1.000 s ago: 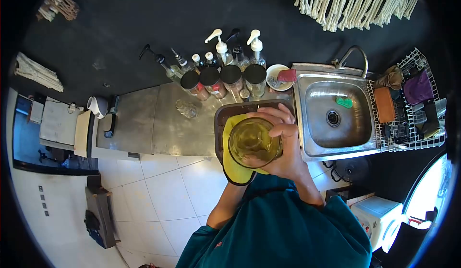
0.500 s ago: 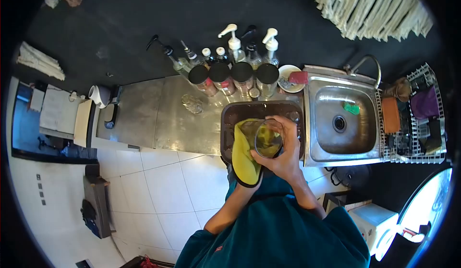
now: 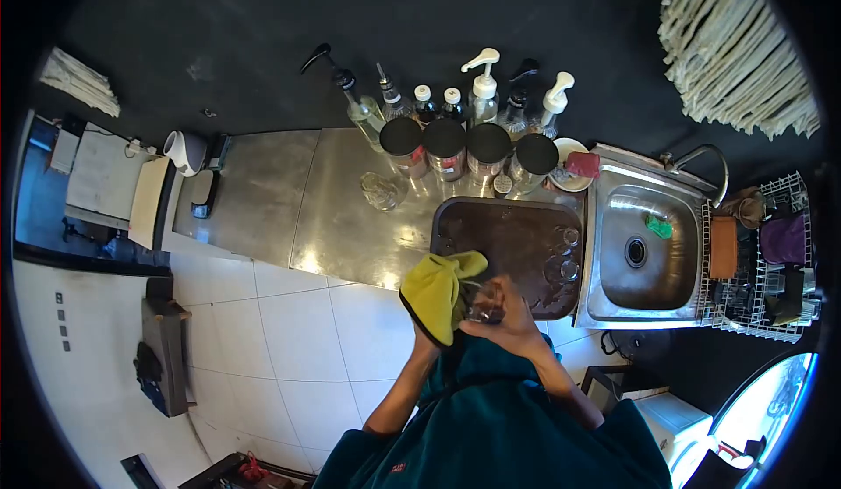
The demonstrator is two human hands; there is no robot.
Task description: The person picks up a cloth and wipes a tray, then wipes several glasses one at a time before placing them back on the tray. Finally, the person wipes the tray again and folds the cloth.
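Note:
My right hand (image 3: 512,324) is wrapped round a clear drinking glass (image 3: 487,303), which lies tilted on its side with one end towards the cloth. A yellow cloth with a black edge (image 3: 429,289) is gripped in my left hand (image 3: 427,342), whose fingers are mostly hidden under its folds. The cloth meets the glass at its left end. Both hands are in front of my body, by the near edge of a brown tray (image 3: 499,226). Wet marks and a few clear glass shapes (image 3: 561,268) show at the tray's right side.
Black-lidded jars (image 3: 445,139) and pump bottles (image 3: 484,91) line the counter's back. A crumpled clear item (image 3: 381,191) lies left of the tray. Rightward are a bowl (image 3: 571,153), a steel sink (image 3: 626,288) with a green scrubber (image 3: 658,226), and a white wire rack (image 3: 753,318).
Both hands have come down towards my body, off the tray's middle. The glass has turned from mouth-up to sideways, and the cloth is more bunched. The view has shifted.

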